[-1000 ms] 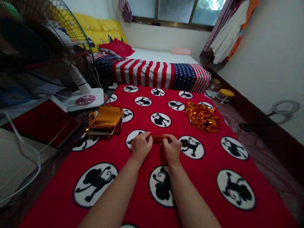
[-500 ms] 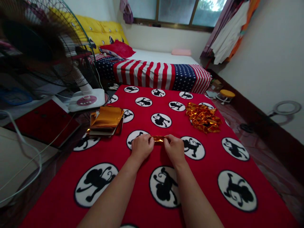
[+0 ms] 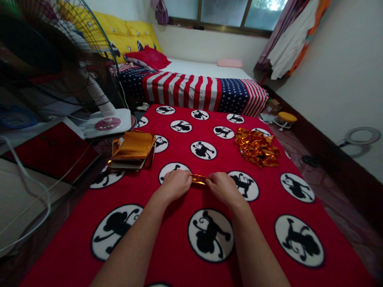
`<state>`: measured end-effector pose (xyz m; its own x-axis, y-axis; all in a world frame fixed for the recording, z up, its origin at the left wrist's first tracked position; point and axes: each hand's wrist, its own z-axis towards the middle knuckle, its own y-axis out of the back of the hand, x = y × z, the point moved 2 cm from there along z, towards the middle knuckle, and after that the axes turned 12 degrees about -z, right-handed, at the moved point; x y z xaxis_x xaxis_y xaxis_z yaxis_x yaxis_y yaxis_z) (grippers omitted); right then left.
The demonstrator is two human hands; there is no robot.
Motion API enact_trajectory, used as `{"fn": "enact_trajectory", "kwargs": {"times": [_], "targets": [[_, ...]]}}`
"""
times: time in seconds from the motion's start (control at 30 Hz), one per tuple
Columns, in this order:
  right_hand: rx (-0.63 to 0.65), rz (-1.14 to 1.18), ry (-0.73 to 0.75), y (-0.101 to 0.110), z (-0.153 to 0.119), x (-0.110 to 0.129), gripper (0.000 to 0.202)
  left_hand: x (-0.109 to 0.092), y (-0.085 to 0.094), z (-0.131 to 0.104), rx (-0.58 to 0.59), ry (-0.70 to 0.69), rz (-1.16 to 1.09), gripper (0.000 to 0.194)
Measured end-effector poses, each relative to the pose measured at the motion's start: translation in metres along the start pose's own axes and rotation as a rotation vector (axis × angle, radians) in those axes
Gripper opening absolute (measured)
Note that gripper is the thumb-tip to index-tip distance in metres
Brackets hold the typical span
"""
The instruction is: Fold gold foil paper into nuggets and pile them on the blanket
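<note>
A small strip of shiny gold foil paper (image 3: 198, 179) is stretched between my two hands over the red cloth with monkey circles (image 3: 176, 255). My left hand (image 3: 176, 184) pinches its left end, and my right hand (image 3: 222, 186) pinches the right end. To the left lies a stack of gold foil sheets (image 3: 134, 147), some with pale backs. Folded gold foil pieces (image 3: 257, 147) form a pile at the back right of the cloth.
A fan (image 3: 107, 121) with a white base stands at the left, beyond the stack. Behind the cloth is a bed (image 3: 191, 89) with a striped and starred cover. A yellow-topped stool (image 3: 287, 116) stands at the right.
My hands have turned slightly and my forearms are spread a little wider. More of the foil strip shows between my fingers, and it now tilts down to the right.
</note>
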<state>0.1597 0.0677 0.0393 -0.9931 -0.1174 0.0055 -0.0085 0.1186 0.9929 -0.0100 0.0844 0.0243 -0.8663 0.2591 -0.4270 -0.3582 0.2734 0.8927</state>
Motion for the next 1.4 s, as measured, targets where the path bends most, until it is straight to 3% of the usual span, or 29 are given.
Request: {"fn": "enact_trajectory", "kwargs": {"times": [0.2,0.53,1.17,1.4], "targets": [[-0.015,-0.091,0.025,0.005,-0.001,0.004,0.028,0.000,0.001,-0.003,0.076,0.000,0.006,0.038],[-0.014,-0.159,0.065,0.007,-0.006,0.011,0.027,-0.003,0.001,-0.005,0.087,-0.024,-0.034,0.038],[0.046,0.014,-0.028,0.003,-0.002,0.007,0.028,-0.002,0.001,-0.007,0.096,-0.055,-0.046,0.038],[0.121,0.153,0.031,0.001,0.001,0.000,0.026,0.000,0.001,-0.006,0.128,-0.081,-0.056,0.038]]}}
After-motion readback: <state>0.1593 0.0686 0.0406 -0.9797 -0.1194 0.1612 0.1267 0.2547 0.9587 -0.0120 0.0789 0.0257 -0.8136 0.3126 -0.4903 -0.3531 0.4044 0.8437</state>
